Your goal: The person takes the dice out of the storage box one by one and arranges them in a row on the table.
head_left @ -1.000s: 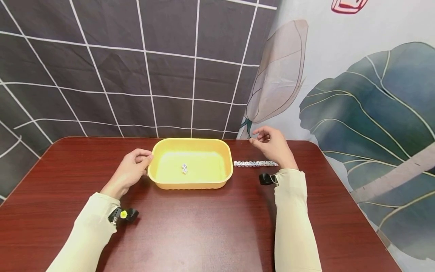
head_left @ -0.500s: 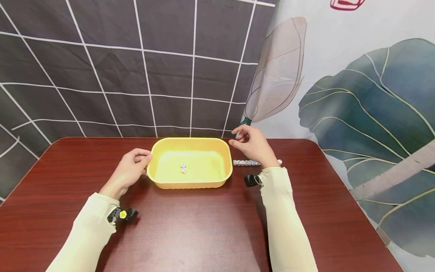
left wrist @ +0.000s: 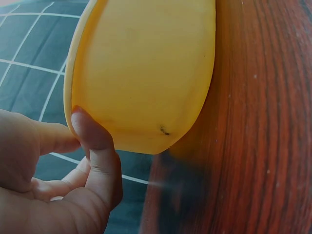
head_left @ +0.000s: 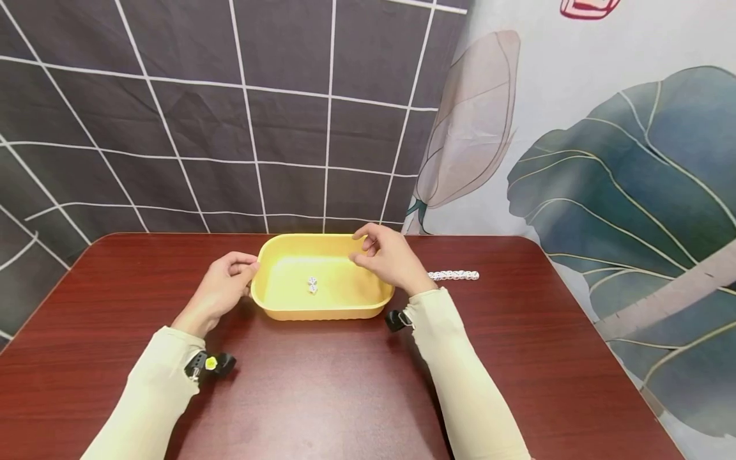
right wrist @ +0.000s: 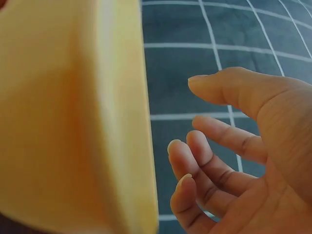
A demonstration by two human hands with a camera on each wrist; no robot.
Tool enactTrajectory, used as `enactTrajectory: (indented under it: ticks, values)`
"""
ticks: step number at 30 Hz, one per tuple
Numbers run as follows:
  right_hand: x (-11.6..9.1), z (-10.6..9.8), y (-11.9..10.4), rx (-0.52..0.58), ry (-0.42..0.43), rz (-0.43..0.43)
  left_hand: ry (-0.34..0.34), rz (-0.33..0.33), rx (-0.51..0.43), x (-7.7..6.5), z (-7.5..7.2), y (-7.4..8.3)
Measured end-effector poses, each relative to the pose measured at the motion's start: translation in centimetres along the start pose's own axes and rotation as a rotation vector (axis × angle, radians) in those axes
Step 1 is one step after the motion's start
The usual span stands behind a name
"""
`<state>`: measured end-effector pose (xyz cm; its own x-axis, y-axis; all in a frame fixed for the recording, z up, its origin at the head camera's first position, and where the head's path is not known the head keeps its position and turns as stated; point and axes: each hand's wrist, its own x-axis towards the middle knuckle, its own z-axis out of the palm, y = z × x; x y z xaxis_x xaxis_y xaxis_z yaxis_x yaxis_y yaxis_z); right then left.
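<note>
A yellow plastic basin stands on the table, and two small white dice lie close together on its floor. My left hand pinches the left end of the basin's rim; the left wrist view shows thumb and index finger on it. Over the basin's right end is my right hand, its fingers apart and loosely bent. Nothing is between thumb and fingers in the right wrist view. A straight row of white dice lies on the table to the right, its left part hidden behind the right hand.
The reddish-brown wooden table has rounded far corners. Behind it hang a dark grid-patterned cloth and a pale cloth with leaf prints. A black camera strap sits on each wrist.
My right hand has moved left, from above the dice row to over the basin's right end, uncovering the row's right end. The left hand and the two dice in the basin have stayed put.
</note>
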<state>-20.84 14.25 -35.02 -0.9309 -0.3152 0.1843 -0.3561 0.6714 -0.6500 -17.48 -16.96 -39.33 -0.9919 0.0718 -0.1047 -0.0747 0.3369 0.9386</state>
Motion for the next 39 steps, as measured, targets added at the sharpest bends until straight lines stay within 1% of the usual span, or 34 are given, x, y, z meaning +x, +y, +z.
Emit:
enactTrajectory:
  ticks: [3, 9, 13, 15, 18, 24, 32, 39]
  values:
    - [0.1, 1.0, -0.4, -0.033, -0.036, -0.011, -0.001, 0.004, -0.007, 0.1, 0.1, 0.1]
    - [0.1, 3.1, -1.2, -0.058, -0.120, -0.042, -0.003, 0.009, -0.010, 0.2, 0.3, 0.3]
    - [0.1, 4.4, -1.4, -0.093, -0.176, -0.059, -0.001, 0.007, -0.005, 0.2, 0.3, 0.2]
    - [0.1, 4.7, -1.5, -0.106, -0.211, -0.059, -0.001, 0.004, -0.003, 0.2, 0.3, 0.2]
    - [0.2, 5.1, -1.5, -0.098, -0.261, -0.056, 0.000, 0.003, -0.001, 0.2, 0.3, 0.2]
    - [0.5, 6.0, -1.5, -0.117, -0.332, -0.040, -0.001, 0.006, -0.002, 0.1, 0.4, 0.3]
    - [0.7, 7.1, -1.9, -0.129, -0.391, -0.012, -0.005, 0.006, -0.011, 0.1, 0.4, 0.3]
    - [0.9, 7.1, -2.0, -0.124, -0.381, 0.026, 0.002, 0.008, -0.006, -0.1, 0.2, 0.3]
